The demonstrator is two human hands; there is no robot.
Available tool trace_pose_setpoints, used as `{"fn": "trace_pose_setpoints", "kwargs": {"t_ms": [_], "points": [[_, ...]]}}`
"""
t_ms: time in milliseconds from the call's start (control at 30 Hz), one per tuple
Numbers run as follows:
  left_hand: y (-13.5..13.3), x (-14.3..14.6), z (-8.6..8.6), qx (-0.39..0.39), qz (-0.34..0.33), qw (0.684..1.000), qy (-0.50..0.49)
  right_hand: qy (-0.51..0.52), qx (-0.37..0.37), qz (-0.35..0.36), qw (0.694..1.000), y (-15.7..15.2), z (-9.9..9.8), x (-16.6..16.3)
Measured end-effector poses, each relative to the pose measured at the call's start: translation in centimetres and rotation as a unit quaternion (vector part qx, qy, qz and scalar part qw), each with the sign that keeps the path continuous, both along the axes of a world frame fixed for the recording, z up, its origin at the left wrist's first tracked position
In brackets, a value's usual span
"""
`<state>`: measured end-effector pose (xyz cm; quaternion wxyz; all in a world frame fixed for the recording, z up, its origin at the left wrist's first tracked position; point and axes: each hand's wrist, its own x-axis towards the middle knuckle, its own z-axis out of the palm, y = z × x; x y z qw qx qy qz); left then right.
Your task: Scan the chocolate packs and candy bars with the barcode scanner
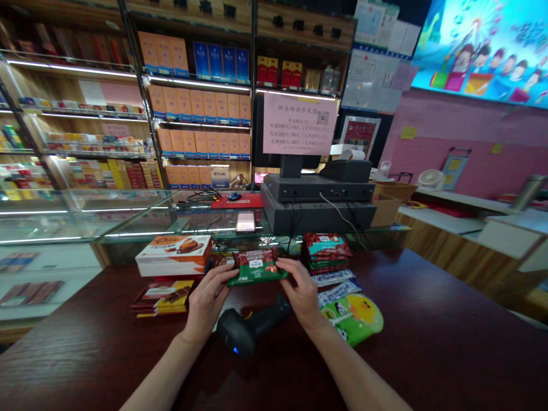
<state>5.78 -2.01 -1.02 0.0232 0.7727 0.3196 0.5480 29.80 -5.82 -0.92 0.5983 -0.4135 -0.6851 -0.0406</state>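
Between my two hands I hold a green and brown chocolate packet (257,266) by its ends, raised over the dark red table. My left hand (209,297) pinches its left end, and my right hand (300,290) grips the right end. Below the packet a black barcode scanner (248,331) lies on its side with a blue light showing. To the right of my right hand is a stack of similar packets (327,251), with blue and white packets (338,286) and a green pouch with a yellow duck (355,317) in front.
On the left, white and orange boxes (174,254) are stacked behind yellow and dark red chocolate bars (165,298). A glass counter (141,220) stands behind, bearing a phone (245,221) and a cash register (317,191). Stocked shelves (197,123) line the back wall.
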Motion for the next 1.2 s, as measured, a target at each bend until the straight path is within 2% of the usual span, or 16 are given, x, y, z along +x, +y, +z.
{"fn": "trace_pose_setpoints", "kwargs": {"t_ms": [233,400,500,600,800,967,1200], "points": [[-0.1,0.4,0.8,-0.029,0.033,0.998,-0.036,-0.016,-0.005,-0.019,1.000,-0.4,0.7,-0.2],[0.1,0.7,1.0,-0.006,0.057,0.997,-0.061,-0.012,-0.001,-0.055,0.998,-0.3,1.0,-0.6],[0.4,0.7,0.9,-0.009,0.058,0.997,-0.059,-0.011,-0.024,-0.040,0.999,-0.1,0.8,-0.8],[0.7,0.7,0.7,-0.032,0.053,0.997,-0.041,-0.011,-0.050,-0.055,0.997,0.2,0.2,-0.8],[1.2,0.6,0.3,-0.068,0.109,0.992,-0.005,-0.012,-0.085,-0.095,0.992,0.6,-0.4,-1.1],[1.5,0.7,0.1,-0.079,0.118,0.990,-0.021,0.025,-0.125,-0.074,0.989,0.4,-0.1,-1.6],[1.7,1.0,0.3,-0.102,0.100,0.989,-0.028,0.101,-0.186,-0.008,0.977,0.6,0.2,-2.2]]}}
